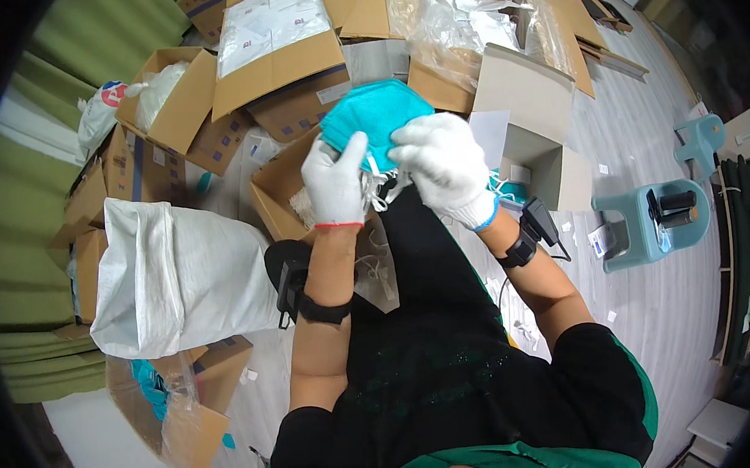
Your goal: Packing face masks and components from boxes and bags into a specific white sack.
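Green curtains (32,306) hang at left; a pale wood-grain floor (660,327) carries light-blue plastic stools (695,227) at right.

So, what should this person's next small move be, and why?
Probably to gather the loose straps with the right hand while the left hand steadies the teal mask. The straps dangle in loops below the mask, close to both gloved hands, and the left thumb already lies against it.
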### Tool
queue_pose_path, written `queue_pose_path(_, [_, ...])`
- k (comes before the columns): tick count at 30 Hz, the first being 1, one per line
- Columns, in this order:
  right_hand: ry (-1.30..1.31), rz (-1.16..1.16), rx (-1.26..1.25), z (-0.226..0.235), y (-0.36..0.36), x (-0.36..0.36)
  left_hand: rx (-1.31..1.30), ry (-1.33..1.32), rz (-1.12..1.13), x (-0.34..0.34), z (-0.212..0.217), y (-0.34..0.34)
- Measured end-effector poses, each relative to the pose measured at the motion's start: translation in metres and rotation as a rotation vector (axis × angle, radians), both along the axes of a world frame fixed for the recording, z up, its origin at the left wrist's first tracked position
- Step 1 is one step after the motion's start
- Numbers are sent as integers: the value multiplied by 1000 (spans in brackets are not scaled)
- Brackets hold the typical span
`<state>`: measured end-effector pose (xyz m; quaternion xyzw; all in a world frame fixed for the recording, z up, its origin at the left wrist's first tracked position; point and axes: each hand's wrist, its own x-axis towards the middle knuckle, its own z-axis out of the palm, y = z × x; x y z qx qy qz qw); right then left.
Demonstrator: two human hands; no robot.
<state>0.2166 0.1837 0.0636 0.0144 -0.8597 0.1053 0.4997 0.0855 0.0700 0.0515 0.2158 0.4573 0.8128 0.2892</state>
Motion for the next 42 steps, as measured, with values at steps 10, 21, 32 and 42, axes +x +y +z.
queue_pose_path(10, [-371,352,-1444,1,-3,-3,-132,208,-30,-2,-3,15])
queue_pose_path(21, [-62,347,-1255,-62,-38,-39,-425,68,226,-22,-42,44])
queue_pose_path(32, [-271,320,-881,-55,-92,17,-1224,-106,566,-102,-159,56])
queue_pose_path(42, [-733,-292,-1119,-77,0,-10,-137,278,-195,-39,-120,-15])
